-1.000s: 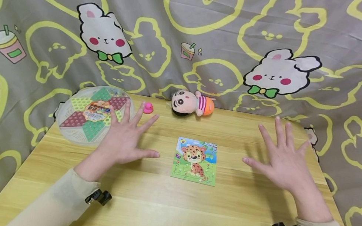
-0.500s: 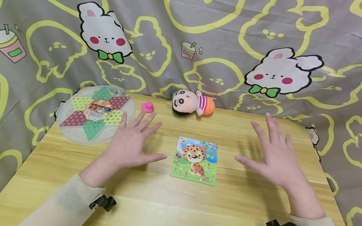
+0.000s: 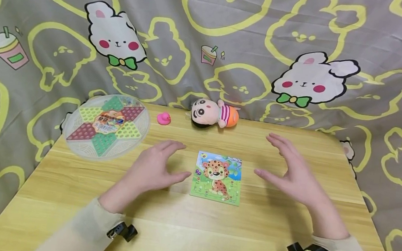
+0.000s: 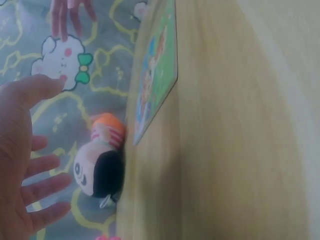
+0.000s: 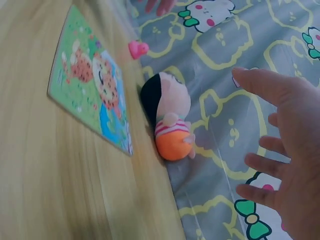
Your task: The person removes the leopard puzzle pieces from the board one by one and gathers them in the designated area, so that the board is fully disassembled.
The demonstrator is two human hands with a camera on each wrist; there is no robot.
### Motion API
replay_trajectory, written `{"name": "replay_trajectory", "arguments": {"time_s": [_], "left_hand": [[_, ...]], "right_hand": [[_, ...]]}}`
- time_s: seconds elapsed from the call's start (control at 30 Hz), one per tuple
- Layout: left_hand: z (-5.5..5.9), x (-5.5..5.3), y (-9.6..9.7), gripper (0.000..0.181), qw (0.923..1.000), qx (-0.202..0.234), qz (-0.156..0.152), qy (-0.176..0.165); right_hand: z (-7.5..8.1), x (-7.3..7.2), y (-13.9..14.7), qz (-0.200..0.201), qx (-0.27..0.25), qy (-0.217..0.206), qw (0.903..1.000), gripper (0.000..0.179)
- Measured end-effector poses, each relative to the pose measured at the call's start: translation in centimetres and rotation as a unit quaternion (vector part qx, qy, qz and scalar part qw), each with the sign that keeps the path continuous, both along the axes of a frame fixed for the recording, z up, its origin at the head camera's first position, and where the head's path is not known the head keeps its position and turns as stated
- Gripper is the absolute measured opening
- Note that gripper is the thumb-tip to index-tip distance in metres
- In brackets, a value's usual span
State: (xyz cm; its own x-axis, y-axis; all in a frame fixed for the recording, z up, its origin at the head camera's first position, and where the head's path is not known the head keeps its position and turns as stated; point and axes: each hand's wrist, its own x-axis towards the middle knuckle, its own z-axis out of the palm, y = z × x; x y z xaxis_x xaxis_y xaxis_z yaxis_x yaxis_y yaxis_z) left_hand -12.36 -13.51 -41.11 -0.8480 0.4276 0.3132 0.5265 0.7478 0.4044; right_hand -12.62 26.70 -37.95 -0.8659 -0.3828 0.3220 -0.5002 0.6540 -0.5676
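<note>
A square jigsaw puzzle with a cartoon leopard lies flat on the wooden table. My left hand hovers at its left side, thumb tip close to the puzzle's left edge, fingers relaxed and holding nothing. On the other side, my right hand is held above the table with thumb and fingers spread apart, a short gap from the puzzle's right edge. Both palms face inward toward the puzzle. In the left wrist view the puzzle appears beyond the thumb; the right wrist view shows the puzzle too.
At the back left lies a round Chinese checkers board in clear plastic. A pink rubber duck sits beside it. A plush doll lies on its side at the back edge, against a grey patterned curtain.
Both hands have moved inward toward the puzzle, and their widely spread fingers have drawn together and turned inward. The puzzle, board and doll stay in place.
</note>
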Motion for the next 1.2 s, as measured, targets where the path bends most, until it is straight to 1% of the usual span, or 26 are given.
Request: {"name": "replay_trajectory", "arguments": {"time_s": [0.1,0.2,0.3,0.47,0.57,0.7,0.8,0.93,1.07,1.2], "left_hand": [[-0.3,0.3,0.5,0.083,0.9996,-0.003,0.004,-0.028],[-0.5,0.5,1.0,0.088,0.9988,-0.017,0.002,-0.046],[-0.9,0.6,1.5,0.091,0.9980,-0.026,0.002,-0.058],[-1.5,0.9,2.0,0.094,0.9962,-0.014,0.009,-0.086],[-1.7,1.2,2.3,0.098,0.9947,-0.015,0.008,-0.102],[-2.0,1.4,2.8,0.102,0.9932,-0.020,0.002,-0.115],[-2.5,1.4,3.1,0.105,0.9926,-0.027,-0.004,-0.119],[-3.1,1.4,3.4,0.109,0.9908,-0.060,-0.007,-0.121],[-3.7,1.4,3.7,0.110,0.9873,-0.093,-0.021,-0.127],[-4.1,1.5,4.1,0.110,0.9857,-0.101,-0.035,-0.130]], "right_hand": [[-0.1,-0.3,-0.6,0.027,-0.032,-0.011,0.9991,0.092],[-0.2,-0.5,-1.0,0.040,-0.050,-0.019,0.9978,0.090],[-0.5,-0.6,-1.2,0.045,-0.056,-0.026,0.9971,0.086],[-1.0,-1.1,-1.6,0.057,-0.062,-0.036,0.9958,0.078],[-1.4,-1.3,-1.9,0.058,-0.065,-0.046,0.9952,0.076],[-1.8,-1.6,-2.2,0.062,-0.072,-0.056,0.9939,0.074],[-2.1,-1.9,-2.4,0.069,-0.081,-0.064,0.9922,0.073],[-2.5,-2.2,-2.8,0.079,-0.093,-0.079,0.9894,0.073],[-2.9,-2.6,-3.4,0.086,-0.093,-0.094,0.9875,0.071],[-3.4,-2.9,-4.0,0.095,-0.091,-0.110,0.9852,0.071]]}}
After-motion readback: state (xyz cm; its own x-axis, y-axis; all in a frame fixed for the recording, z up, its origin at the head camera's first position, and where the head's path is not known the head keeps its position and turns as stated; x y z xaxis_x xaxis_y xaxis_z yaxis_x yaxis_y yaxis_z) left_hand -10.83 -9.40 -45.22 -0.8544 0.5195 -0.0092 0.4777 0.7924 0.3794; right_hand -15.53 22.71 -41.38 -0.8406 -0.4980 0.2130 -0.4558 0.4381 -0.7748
